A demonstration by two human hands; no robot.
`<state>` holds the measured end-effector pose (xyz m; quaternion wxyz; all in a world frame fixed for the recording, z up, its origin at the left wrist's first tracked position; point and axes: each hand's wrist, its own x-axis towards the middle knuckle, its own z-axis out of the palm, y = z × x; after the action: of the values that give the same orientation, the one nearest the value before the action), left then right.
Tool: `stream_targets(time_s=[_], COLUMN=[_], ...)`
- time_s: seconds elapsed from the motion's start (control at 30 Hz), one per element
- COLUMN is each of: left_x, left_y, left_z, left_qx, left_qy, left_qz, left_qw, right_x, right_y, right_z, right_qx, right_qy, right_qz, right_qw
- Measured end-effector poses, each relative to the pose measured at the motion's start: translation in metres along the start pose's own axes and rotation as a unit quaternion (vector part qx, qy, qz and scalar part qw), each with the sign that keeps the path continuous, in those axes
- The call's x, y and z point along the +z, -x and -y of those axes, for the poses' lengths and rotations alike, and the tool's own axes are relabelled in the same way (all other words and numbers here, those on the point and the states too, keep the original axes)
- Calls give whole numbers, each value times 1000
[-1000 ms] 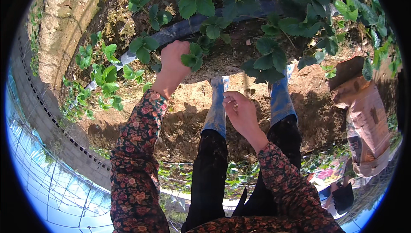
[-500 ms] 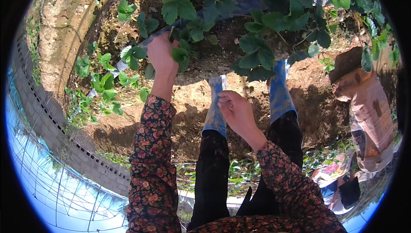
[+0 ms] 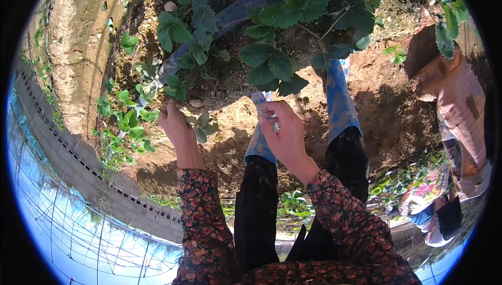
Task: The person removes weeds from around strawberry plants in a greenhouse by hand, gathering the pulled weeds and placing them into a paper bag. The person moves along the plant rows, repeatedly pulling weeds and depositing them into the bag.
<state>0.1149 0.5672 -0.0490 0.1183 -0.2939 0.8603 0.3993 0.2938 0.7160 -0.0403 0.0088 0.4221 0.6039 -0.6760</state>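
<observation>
My left hand is closed below the near edge of the raised strawberry bed. A pale-green strawberry leaf hangs at its right side, apparently pinched in the fingers, whose tips are partly hidden. My right hand hovers in front of my left boot, thumb and fingers curled together. Whether anything small is in that pinch cannot be made out. Over the bed spread dark-green strawberry plants, beyond both hands. A strip of dark plastic film runs among the leaves.
My right blue, muddy boot stands on the soil path. More strawberry plants grow at the left. A worn, brownish cardboard-like piece is at the right. A block wall curves along the left.
My left hand has come away from the plants toward me, with a leaf now beside its fingers. My right hand has risen slightly. The plants have shifted left in view.
</observation>
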Motion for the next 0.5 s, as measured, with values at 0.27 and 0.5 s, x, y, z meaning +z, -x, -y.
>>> stream_targets(time_s=[0.27, 0.5], left_x=[3, 64], left_y=[122, 47], left_z=[-50, -28], left_qx=[74, 380], left_qy=[-365, -352], left_qz=[470, 123], left_qw=[800, 846], right_x=[-16, -19], right_y=[3, 0], right_z=[14, 0], right_qx=[3, 111], right_qy=[-29, -138], right_qz=[71, -54], right_qw=[997, 983])
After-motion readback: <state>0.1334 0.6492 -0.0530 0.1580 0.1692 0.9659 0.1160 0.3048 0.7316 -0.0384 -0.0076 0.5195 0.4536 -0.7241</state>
